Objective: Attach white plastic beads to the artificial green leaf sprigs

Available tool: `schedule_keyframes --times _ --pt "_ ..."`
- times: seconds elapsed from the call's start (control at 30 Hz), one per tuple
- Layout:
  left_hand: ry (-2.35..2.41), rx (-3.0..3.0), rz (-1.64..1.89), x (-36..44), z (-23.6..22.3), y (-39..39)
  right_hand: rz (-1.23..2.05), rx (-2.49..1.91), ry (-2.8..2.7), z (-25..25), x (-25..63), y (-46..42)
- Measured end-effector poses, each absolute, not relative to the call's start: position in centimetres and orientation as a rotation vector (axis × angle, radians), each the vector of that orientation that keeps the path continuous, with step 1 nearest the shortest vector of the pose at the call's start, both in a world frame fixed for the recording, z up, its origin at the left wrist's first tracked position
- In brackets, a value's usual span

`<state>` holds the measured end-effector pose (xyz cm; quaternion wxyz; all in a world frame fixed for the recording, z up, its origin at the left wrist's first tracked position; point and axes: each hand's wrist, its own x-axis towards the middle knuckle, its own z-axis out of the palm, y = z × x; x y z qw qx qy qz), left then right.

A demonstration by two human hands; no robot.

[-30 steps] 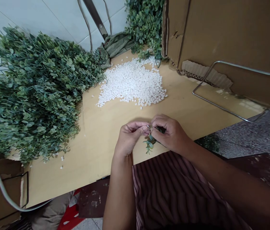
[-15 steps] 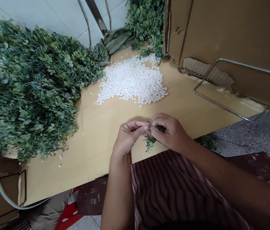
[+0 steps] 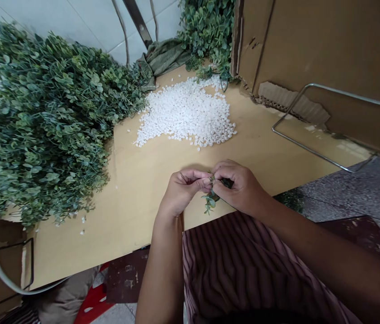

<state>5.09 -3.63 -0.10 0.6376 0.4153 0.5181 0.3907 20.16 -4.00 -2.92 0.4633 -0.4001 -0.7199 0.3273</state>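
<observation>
Close to the table's front edge, both hands meet over a small artificial leaf sprig (image 3: 210,201). My left hand (image 3: 183,189) pinches with thumb and forefinger at the sprig's upper end. From the other side my right hand (image 3: 239,183) closes round the same sprig, its fingertips touching those of the left. Leaves hang below the fingers; whatever small part sits between the fingertips is too hidden to make out. Beyond the hands lies a spread pile of small white plastic pieces (image 3: 186,112).
A large heap of artificial greenery (image 3: 48,121) covers the table's left side, and another bunch (image 3: 206,31) stands at the back. A cardboard box (image 3: 324,54) rises at the right behind a bent metal wire frame (image 3: 321,155). A green cloth (image 3: 166,56) lies by the wall.
Hands and sprig keep nearly the same position and grip. The view has shifted very slightly.
</observation>
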Motion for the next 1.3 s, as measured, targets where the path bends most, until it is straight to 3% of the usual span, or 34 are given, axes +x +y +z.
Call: schedule_keyframes --times 1.03,1.3 --pt "1.142 0.970 0.906 5.2 -0.1 -3.5 0.809 -0.915 -1.811 -2.7 20.5 -4.0" --pt "1.323 1.003 1.101 4.7 -0.1 -5.1 0.794 -0.959 -1.772 -2.8 20.3 -3.8"
